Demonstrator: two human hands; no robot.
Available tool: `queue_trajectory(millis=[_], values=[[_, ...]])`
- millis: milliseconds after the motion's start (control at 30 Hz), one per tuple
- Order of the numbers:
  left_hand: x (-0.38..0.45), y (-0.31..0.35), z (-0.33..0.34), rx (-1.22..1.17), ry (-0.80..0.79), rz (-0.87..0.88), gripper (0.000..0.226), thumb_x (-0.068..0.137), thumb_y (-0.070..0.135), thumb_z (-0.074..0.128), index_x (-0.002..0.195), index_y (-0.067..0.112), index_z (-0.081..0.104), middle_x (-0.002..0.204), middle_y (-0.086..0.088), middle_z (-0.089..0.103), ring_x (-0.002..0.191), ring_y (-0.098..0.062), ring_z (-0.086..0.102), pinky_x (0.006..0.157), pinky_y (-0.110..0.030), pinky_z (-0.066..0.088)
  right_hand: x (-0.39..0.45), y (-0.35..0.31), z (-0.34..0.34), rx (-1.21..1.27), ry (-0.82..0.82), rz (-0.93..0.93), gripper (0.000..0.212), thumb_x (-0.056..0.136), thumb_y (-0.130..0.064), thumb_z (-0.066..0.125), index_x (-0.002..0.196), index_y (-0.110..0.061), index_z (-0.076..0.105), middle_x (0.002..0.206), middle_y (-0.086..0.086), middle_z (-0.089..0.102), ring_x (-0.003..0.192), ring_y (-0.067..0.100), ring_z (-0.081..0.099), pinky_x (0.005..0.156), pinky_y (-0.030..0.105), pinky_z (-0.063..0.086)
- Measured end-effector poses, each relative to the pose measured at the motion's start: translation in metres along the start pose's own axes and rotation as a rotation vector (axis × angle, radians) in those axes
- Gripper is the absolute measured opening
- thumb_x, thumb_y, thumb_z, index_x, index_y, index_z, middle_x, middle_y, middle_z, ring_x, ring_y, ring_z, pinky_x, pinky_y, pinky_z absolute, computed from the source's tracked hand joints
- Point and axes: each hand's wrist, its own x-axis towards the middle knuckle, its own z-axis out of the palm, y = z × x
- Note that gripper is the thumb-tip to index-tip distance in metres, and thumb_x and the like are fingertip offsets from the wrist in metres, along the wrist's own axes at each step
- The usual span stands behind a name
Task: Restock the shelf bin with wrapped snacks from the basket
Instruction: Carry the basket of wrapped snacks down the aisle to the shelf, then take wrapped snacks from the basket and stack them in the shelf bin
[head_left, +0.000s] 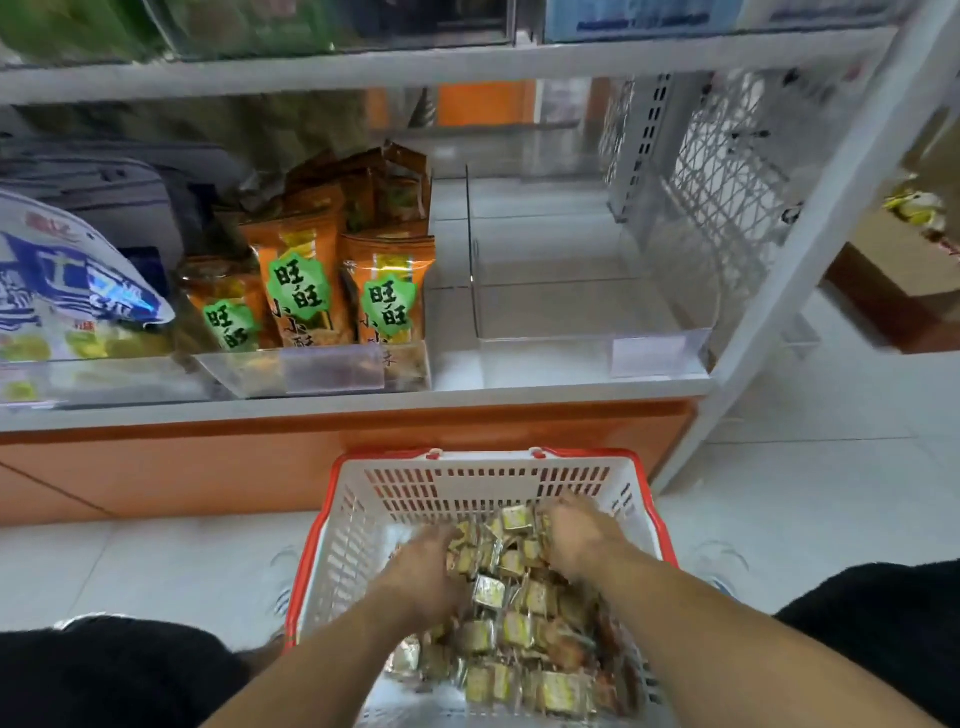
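Both hands down in red-rimmed white plastic basket (483, 488), lower centre of frame, on floor below shelf. Left hand (423, 569) and right hand (574, 538) apart, fingers sunk into heap of small gold-foil wrapped snacks (511, 621), probably scooping a bunch between them; actual grip could not be told. Clear acrylic shelf bin (587, 338), centre right, bare, awaiting stock. Orange snack packets (304, 283) filled neighbouring bin, left.

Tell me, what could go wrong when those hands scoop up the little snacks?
The left hand and right hand are scooping many small wrapped snacks at once, so some may slip onto the floor. The clear bin sits higher than the basket, so lifting could spill more.
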Motion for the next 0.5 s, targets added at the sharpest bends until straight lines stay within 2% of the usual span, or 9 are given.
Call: queue_trajectory(millis=[100,133,200,233,333,367,433,500], values=[[0.024,-0.005,0.033,0.011,-0.088,0.008,0.058,0.096,0.024,0.064,0.149,0.037,0.042,0.155,0.003,0.044,0.124,-0.014,0.054,0.11,-0.026,0.04,0.025,0.009,0.035,-0.103,0.027,0.004,0.084,0.082,-0.018,0.07,0.155,-0.029,0.028,0.158,0.006,0.027,0.146,0.033,0.023,0.123,0.048,0.021],[0.029,-0.009,0.04,0.013,-0.108,-0.001,0.057,0.096,0.027,0.064,0.147,0.039,0.042,0.155,0.006,0.042,0.12,-0.011,0.053,0.109,-0.024,0.038,0.03,0.012,0.044,-0.085,0.039,0.025,0.09,0.083,-0.014,0.07,0.157,-0.03,0.022,0.163,0.006,0.018,0.151,0.034,0.015,0.125,0.05,0.015],[0.034,-0.018,0.05,0.012,-0.15,-0.043,0.053,0.097,0.028,0.063,0.144,0.041,0.044,0.154,0.008,0.043,0.102,-0.004,0.051,0.097,-0.021,0.041,0.036,0.017,0.057,-0.052,0.017,0.076,0.096,0.087,0.0,0.063,0.16,-0.033,0.01,0.169,0.003,-0.003,0.156,0.031,-0.004,0.126,0.05,0.001],[0.036,-0.021,0.053,0.02,-0.178,-0.067,0.051,0.097,0.027,0.063,0.142,0.04,0.044,0.153,0.007,0.046,0.099,-0.005,0.052,0.094,-0.023,0.043,0.036,0.019,0.06,-0.048,-0.016,0.093,0.097,0.089,0.004,0.06,0.16,-0.034,0.006,0.169,0.002,-0.008,0.155,0.029,-0.009,0.126,0.049,0.0],[0.043,-0.026,0.053,0.038,-0.25,-0.107,0.049,0.095,0.027,0.064,0.14,0.033,0.045,0.145,0.002,0.056,0.116,-0.018,0.061,0.094,-0.026,0.043,0.038,0.022,0.057,0.008,-0.03,0.115,0.099,0.088,0.001,0.064,0.16,-0.036,0.007,0.169,0.003,-0.002,0.156,0.03,-0.004,0.126,0.051,0.013],[0.047,-0.025,0.052,0.031,-0.26,-0.102,0.049,0.095,0.027,0.065,0.139,0.03,0.046,0.143,-0.001,0.056,0.12,-0.021,0.06,0.097,-0.027,0.043,0.041,0.023,0.054,0.007,-0.027,0.101,0.101,0.086,-0.002,0.068,0.159,-0.036,0.008,0.168,0.003,0.004,0.155,0.031,0.002,0.125,0.051,0.018],[0.058,-0.019,0.051,-0.01,-0.268,-0.076,0.048,0.094,0.028,0.066,0.139,0.026,0.048,0.143,-0.005,0.053,0.122,-0.023,0.058,0.107,-0.036,0.047,0.047,0.023,0.054,-0.015,-0.03,0.072,0.105,0.082,-0.004,0.073,0.158,-0.037,0.008,0.163,0.005,0.013,0.153,0.034,0.011,0.12,0.049,0.031],[0.061,-0.012,0.055,-0.049,-0.275,-0.072,0.055,0.095,0.031,0.067,0.145,0.027,0.045,0.148,-0.003,0.051,0.127,-0.022,0.056,0.112,-0.037,0.044,0.051,0.02,0.062,-0.04,-0.025,0.071,0.11,0.08,0.003,0.071,0.158,-0.039,0.006,0.161,0.006,0.014,0.151,0.036,0.015,0.114,0.046,0.04]])
